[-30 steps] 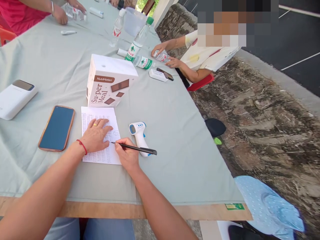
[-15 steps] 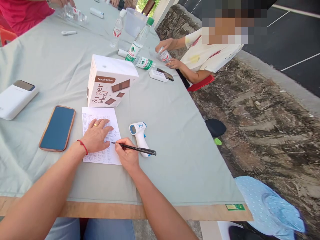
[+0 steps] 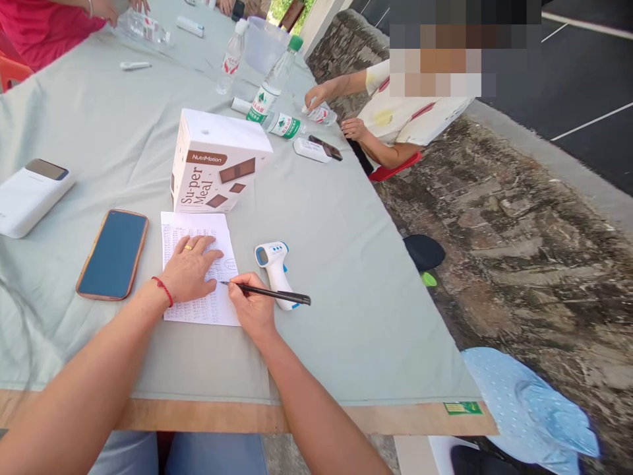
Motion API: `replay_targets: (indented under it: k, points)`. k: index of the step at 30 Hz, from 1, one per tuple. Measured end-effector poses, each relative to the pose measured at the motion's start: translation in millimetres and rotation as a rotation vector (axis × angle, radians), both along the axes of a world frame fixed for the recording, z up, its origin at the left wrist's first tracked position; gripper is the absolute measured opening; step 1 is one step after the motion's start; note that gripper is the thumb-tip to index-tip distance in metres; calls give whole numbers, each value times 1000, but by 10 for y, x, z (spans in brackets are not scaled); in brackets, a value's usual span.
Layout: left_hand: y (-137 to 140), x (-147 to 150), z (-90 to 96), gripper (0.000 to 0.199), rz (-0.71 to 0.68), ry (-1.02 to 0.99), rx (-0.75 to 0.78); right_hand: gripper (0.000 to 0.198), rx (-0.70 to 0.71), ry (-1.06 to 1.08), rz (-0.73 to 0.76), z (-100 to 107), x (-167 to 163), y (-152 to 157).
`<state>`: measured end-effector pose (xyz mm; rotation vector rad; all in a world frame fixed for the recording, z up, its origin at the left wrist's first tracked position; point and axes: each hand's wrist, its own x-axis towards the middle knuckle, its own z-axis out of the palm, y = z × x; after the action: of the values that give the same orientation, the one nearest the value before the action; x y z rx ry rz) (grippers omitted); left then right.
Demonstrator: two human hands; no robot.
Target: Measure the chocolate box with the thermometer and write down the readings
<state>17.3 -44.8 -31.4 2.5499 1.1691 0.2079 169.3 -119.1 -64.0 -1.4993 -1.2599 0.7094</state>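
My left hand (image 3: 192,267) lies flat with spread fingers on a sheet of paper (image 3: 198,313) covered in rows of small handwriting. In my right hand (image 3: 253,307) is a black pen (image 3: 270,291), its tip at the paper's right side. Just right of the pen, a white and blue infrared thermometer (image 3: 277,267) rests on the cloth, partly behind the pen. Behind the paper stands a white and brown "Su-per Meal" box (image 3: 212,165). A phone (image 3: 113,254) in an orange-brown case lies left of the paper.
A white power bank (image 3: 34,198) lies at the far left. Water bottles (image 3: 271,86) and a translucent tub (image 3: 267,43) are at the back. A person (image 3: 395,125) sits at the right edge of the table. A pale blue hat (image 3: 534,402) sits beyond the front right corner.
The person on the right has let a bottle tip down onto its side, and one of their hands has come off it. My hands and the pen have barely moved.
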Motion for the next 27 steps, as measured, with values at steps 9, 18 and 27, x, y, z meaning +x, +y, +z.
replay_targets:
  k: [9,18,27]
  points:
    - [1,-5,-17,47,-2,-23,11,8,8,-21,6,6,-3,7]
    - [5,-3,-1,48,1,-7,-10,8,8,-23,-11,15,-3,5]
    - [3,-7,-12,47,0,-15,0,7,9,-18,-23,5,3,2]
